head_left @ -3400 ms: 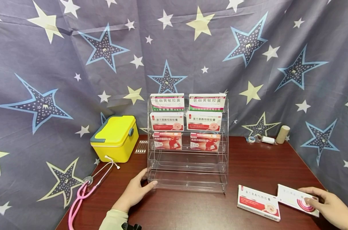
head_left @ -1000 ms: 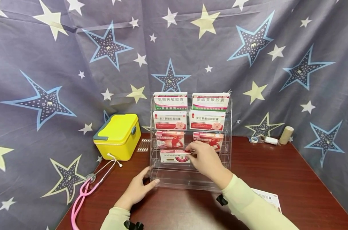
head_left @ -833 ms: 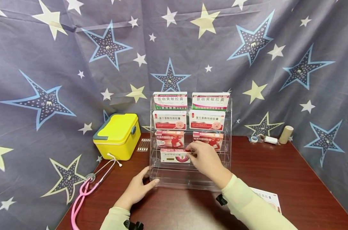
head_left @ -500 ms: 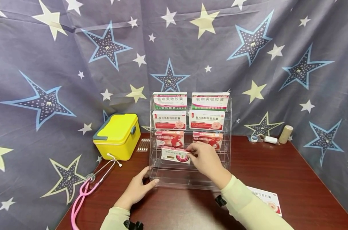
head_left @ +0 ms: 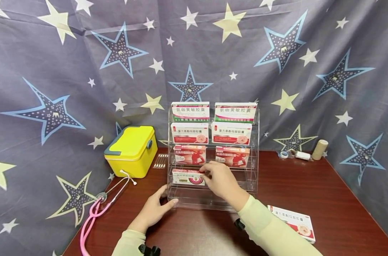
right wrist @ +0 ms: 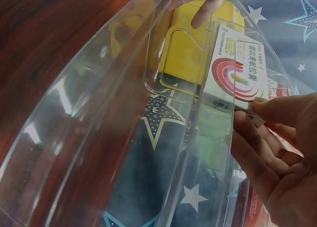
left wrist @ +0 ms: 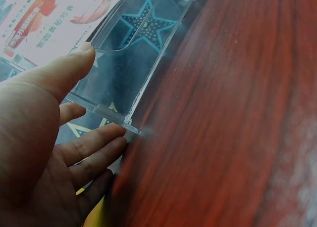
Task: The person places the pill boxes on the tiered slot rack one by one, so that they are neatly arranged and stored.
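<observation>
A clear tiered display rack (head_left: 213, 202) stands on the table in the head view. My right hand (head_left: 221, 181) pinches the right end of a white medicine box (head_left: 184, 177) with red rings, at the left of the fourth tier. In the right wrist view, thumb and fingers hold that box (right wrist: 237, 64) by one end, inside the tier's clear front lip. My left hand (head_left: 152, 211) holds the rack's lower left corner, thumb in front and fingers at the side. In the left wrist view, some of the fingers (left wrist: 94, 143) reach past the side panel.
Upper tiers bear pairs of medicine boxes (head_left: 231, 134). Another white and red medicine box (head_left: 293, 222) lies at the front right of the table. A yellow case (head_left: 130, 151), cotton swabs (head_left: 161, 161) and a pink stethoscope (head_left: 93, 213) stand left; tape (head_left: 283, 154) and a bandage roll (head_left: 320, 149) lie back right.
My right hand took the ringed medicine box from the table at the right to the rack's fourth tier, then shifted it left and slightly down. The left hand stays at the rack's corner.
</observation>
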Available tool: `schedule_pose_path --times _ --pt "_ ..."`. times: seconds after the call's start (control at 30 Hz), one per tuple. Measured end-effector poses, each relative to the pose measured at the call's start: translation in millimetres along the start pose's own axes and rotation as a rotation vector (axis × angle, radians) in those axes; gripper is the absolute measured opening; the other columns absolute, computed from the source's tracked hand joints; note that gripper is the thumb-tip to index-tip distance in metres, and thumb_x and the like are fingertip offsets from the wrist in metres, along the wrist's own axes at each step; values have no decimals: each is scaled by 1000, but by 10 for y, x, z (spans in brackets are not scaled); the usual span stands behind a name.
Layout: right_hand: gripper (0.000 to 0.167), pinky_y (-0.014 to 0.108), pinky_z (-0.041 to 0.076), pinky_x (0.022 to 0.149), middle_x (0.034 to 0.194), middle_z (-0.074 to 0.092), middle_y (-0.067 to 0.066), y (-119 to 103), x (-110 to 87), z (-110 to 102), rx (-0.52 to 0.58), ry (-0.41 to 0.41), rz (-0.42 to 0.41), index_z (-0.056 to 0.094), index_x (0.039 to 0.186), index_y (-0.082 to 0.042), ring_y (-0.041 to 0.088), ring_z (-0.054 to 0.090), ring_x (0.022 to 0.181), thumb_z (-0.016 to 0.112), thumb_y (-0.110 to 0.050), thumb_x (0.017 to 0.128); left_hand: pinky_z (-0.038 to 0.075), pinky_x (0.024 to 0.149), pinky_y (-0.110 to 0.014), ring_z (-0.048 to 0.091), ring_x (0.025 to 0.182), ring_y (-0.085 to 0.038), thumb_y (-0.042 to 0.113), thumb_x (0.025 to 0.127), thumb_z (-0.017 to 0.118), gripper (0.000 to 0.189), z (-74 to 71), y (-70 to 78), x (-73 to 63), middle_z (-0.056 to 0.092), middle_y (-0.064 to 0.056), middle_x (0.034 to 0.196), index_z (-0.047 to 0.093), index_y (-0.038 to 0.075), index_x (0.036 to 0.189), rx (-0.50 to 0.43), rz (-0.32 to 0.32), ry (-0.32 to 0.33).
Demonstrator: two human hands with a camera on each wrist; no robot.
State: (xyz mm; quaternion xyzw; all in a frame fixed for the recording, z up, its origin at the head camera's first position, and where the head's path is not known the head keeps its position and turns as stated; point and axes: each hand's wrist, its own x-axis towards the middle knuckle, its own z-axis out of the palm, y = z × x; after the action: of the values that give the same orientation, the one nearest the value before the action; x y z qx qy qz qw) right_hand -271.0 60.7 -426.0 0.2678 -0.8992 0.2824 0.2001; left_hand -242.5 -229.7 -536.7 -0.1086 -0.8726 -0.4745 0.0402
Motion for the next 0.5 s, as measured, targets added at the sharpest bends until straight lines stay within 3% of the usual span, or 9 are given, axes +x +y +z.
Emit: schedule_pose_path --times 0.5 --pt "17 23 57 72 100 69 -8 10 -14 21 52 -23 18 78 102 -18 5 69 80 86 -11 88 46 105 -48 65 116 -18 40 92 83 65 22 3 -10 73 2 116 56 23 149 23 24 27"
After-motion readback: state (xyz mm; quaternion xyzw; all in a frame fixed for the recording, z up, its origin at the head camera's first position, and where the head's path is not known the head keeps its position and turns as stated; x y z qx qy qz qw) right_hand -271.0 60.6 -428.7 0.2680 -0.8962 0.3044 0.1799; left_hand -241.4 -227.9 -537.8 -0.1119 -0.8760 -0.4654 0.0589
